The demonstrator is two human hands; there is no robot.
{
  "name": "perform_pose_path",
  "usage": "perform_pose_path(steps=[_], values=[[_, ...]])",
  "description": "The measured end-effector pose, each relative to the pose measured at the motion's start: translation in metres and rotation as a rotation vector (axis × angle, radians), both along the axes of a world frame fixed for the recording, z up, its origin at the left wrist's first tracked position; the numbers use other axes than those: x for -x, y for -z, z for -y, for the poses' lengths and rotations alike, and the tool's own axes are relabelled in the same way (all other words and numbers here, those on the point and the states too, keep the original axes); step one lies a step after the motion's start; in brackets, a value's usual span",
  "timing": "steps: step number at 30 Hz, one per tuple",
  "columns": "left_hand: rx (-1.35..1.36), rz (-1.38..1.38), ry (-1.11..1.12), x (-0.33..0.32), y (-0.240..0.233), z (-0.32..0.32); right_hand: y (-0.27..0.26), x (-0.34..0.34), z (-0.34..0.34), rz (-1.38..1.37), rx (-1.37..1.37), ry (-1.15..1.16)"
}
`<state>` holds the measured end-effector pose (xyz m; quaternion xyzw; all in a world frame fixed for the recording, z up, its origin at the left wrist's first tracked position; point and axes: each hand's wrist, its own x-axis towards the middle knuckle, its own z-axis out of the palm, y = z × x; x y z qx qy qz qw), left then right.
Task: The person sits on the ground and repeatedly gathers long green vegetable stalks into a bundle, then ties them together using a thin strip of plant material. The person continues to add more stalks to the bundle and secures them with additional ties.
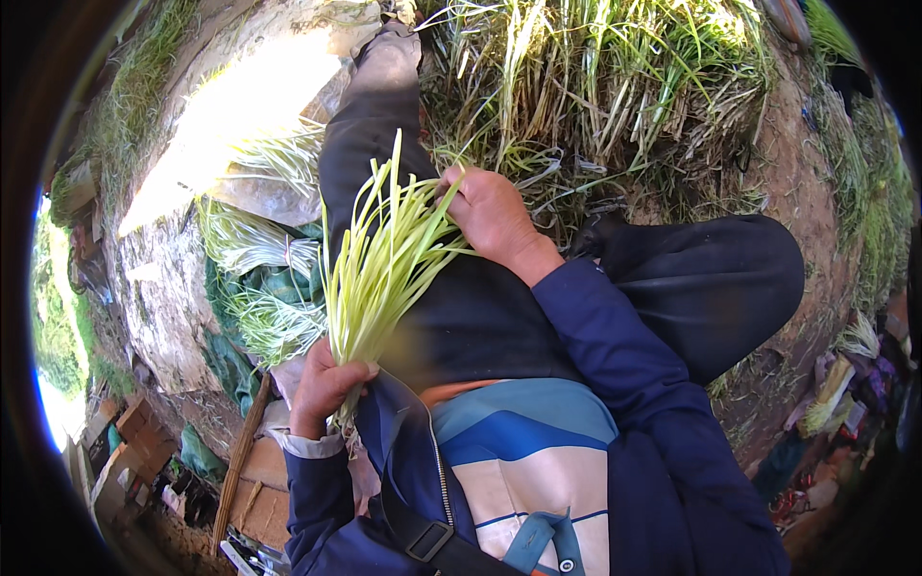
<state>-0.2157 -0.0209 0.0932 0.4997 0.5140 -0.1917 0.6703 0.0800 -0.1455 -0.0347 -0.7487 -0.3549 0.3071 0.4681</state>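
Note:
My left hand is closed around the lower end of a bunch of pale yellow-green leafy stalks, which look like blanched chives. The bunch fans out upward over my thigh, its leaf tips loose. Beside the upper right of the leaves is my right hand, fingers pinched together at one or a few leaf blades. Exactly what lies between those fingertips is partly hidden. Left of my leg lie tied bundles of similar stalks, with another bundle below them on dark green cloth or netting.
A large heap of uncut green stalks and straw rises ahead of my legs. A wooden stick leans at lower left, near bricks. Sunlit sheeting covers ground on the left. Mixed litter lies at right.

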Motion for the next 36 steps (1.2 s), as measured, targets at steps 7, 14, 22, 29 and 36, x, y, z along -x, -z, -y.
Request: perform_pose_path(steps=[7,14,22,29,36], values=[[0.004,0.003,-0.023,-0.002,0.000,0.000,0.008,-0.007,0.001,0.013,-0.046,0.037],[-0.010,0.004,-0.049,-0.008,-0.002,0.001,0.010,-0.005,0.000,-0.066,0.019,0.020],[0.010,-0.022,-0.025,-0.010,-0.002,-0.002,0.012,-0.007,0.000,-0.093,0.025,-0.004],[0.016,-0.029,-0.043,-0.009,0.001,-0.003,0.023,-0.007,-0.003,-0.172,0.002,0.034],[0.037,-0.045,-0.065,-0.014,0.000,-0.006,0.027,-0.006,-0.004,-0.211,0.018,0.037]])
